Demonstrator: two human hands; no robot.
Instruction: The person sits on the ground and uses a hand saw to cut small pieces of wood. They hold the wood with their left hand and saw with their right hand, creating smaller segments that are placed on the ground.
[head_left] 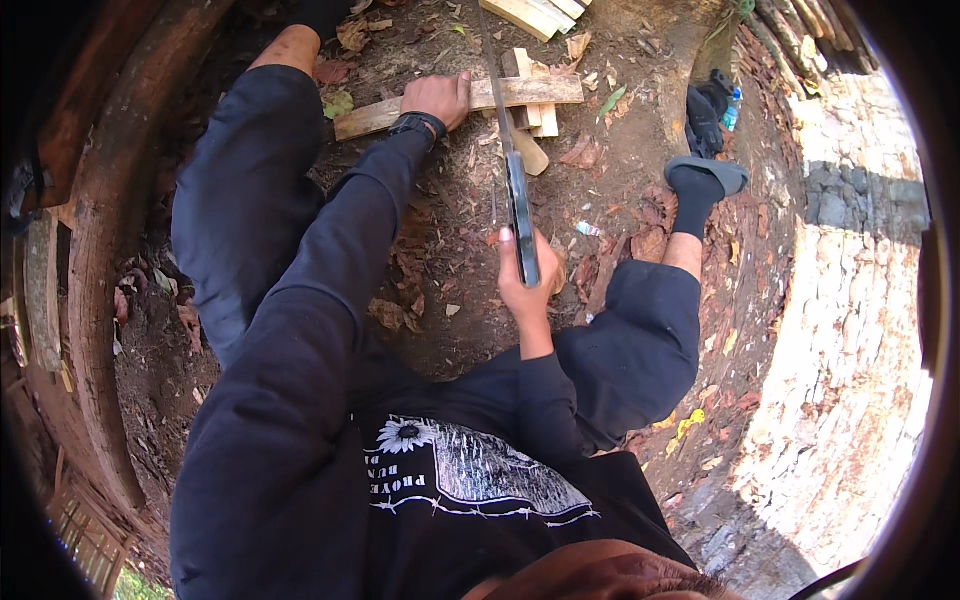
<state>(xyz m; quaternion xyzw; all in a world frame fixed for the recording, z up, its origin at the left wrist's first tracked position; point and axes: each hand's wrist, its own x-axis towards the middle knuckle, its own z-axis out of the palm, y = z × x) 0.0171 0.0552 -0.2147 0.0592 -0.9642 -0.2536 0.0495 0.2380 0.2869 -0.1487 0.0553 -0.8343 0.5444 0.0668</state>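
Observation:
My right hand point(530, 275) is wrapped round the dark handle of a hand saw point(520, 215). The narrow blade points away from me and crosses a rough wooden plank point(545, 92) edge-on. Just left of the blade, my left hand point(437, 100) grips the plank and presses it down, its fingertips partly hidden on the far side. The plank lies crosswise over shorter pale wood pieces point(548, 122) on the ground. Whether the teeth have cut into the wood cannot be made out.
More pale boards point(535, 15) lie at the far edge. Dry leaves point(390, 315) and wood chips litter the dirt. My legs spread to either side, with a grey sandal point(735, 178) on the right foot. Beyond it are a dark bundle point(706, 110) and a plastic bottle point(733, 108). A log point(95, 300) stands left.

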